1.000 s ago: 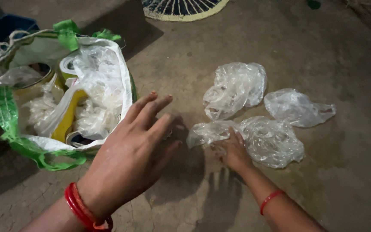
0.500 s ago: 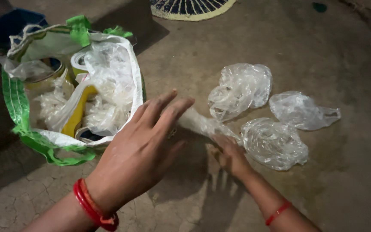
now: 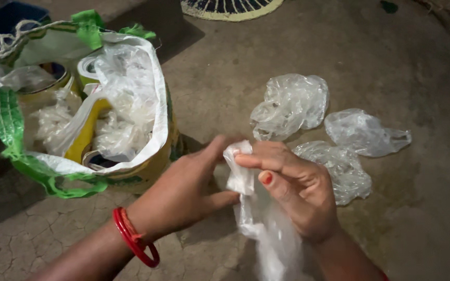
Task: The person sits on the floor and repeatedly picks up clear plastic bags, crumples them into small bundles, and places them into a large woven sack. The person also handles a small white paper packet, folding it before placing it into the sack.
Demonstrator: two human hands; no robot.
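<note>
- Both hands meet low in the middle of the view on one clear plastic bag [image 3: 259, 218] — the right hand [image 3: 292, 190] pinches its bunched top between thumb and forefinger, and the left hand [image 3: 186, 192] closes on the same bunch from the other side, thumb up against the plastic.
- The bag is off the floor [image 3: 407, 62]; its loose body hangs down below the right hand, towards the bottom edge of the view.
- Three more clear crumpled bags lie on the floor just beyond the hands: one [image 3: 290, 104] furthest back, one [image 3: 365, 132] to the right, one [image 3: 339, 169] nearest, partly behind the right hand. None is touched.
- To the left stands a green-and-white sack [image 3: 6, 119], mouth open, already packed with crumpled clear plastic and what look like yellow tins.
- As I judge it, the work is partway — one bag in hand, three waiting on the floor, a good many in the sack. Whether the bags go into the sack or come out of it cannot be told from this view.
- The held bag is gathered at its top only; the rest hangs loose.
</note>
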